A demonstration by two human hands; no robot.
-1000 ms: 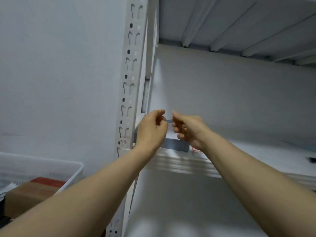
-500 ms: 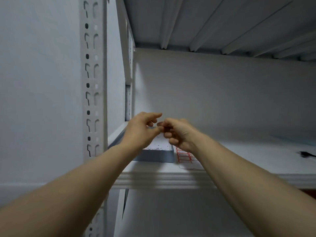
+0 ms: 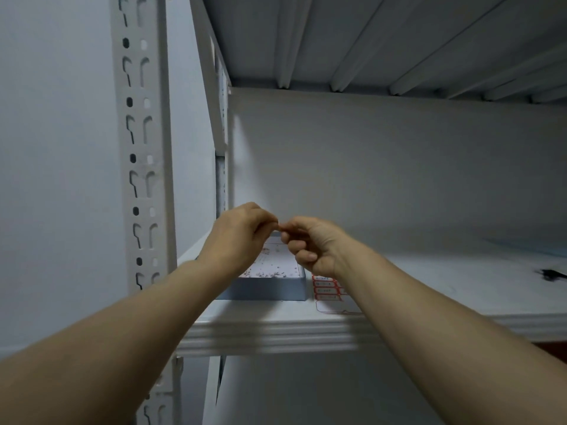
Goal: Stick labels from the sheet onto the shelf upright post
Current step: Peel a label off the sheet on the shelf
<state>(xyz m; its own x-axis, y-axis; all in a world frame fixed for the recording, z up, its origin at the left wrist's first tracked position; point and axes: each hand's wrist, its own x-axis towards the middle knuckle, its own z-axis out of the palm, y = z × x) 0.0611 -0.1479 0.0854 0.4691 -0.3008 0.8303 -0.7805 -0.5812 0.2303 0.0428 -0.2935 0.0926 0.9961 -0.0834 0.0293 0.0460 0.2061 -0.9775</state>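
The person stands close in front of a white metal shelving unit, both bare forearms raised over the white shelf board (image 3: 276, 329). The left hand (image 3: 242, 237) and the right hand (image 3: 310, 246) meet in the air above the board. Both have their fingers curled in, and the thumb and forefinger tips of each are drawn to a narrow pinch, touching the other hand's tips. If a label sits between those tips, it is too small to make out from here. The white label sheet with red-bordered labels (image 3: 328, 289) lies flat on the board under the right wrist, which hides part of it. It sits just beside the right wall of a shallow blue-grey box (image 3: 270, 291). The box's pale floor is speckled with small dark bits, and the left hand covers its left side. The white perforated shelf upright post (image 3: 142, 148) stands to the left of the hands, well apart from them. A double row of slots and holes runs down its face, and I can see no label on it. Overhead is the ribbed underside of the upper shelf (image 3: 368, 41). Far to the right, a small black object (image 3: 550, 274) lies on the board.
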